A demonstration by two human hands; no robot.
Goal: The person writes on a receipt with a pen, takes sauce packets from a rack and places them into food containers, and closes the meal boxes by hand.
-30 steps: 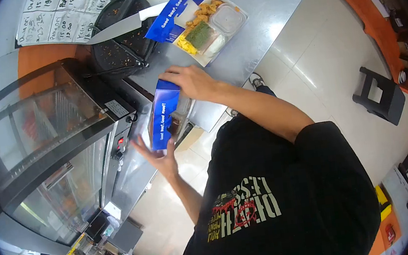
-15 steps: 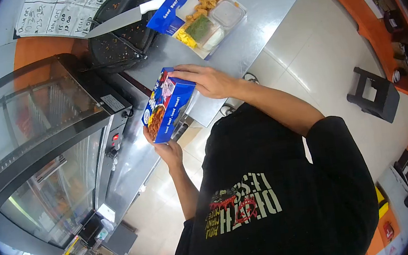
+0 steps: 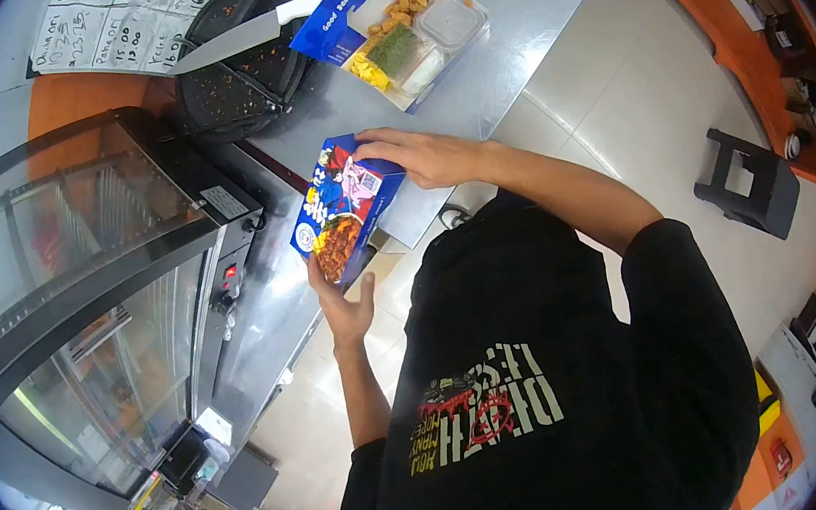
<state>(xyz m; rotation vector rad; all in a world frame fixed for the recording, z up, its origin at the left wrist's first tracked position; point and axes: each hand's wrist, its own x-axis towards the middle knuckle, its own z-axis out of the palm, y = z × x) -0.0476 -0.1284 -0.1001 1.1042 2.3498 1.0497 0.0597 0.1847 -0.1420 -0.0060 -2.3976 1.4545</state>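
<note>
A closed blue food box (image 3: 346, 197) with food pictures and cartoon art on its lid is held between my hands, above the counter's front edge. At its upper right end, my right hand (image 3: 427, 159) grips the box with fingers over the lid. My left hand (image 3: 342, 308) is at the lower end, fingers along one side and thumb by the other. Behind the box, an open blue meal box (image 3: 422, 70) lies on the counter. It contains fried pieces, yellow bits, a green-topped portion and a lidded clear cup (image 3: 451, 24).
A large knife (image 3: 233, 43) lies across a black round pan (image 3: 244, 92). Handwritten labels (image 3: 116, 31) are beside it. A glass display warmer (image 3: 88, 271) stands at left on the steel counter (image 3: 541, 8). A black stool (image 3: 747, 181) is on the floor at right.
The closed box has turned so its lid faces me more, and has moved slightly right. My left hand's thumb now shows, spread from its fingers.
</note>
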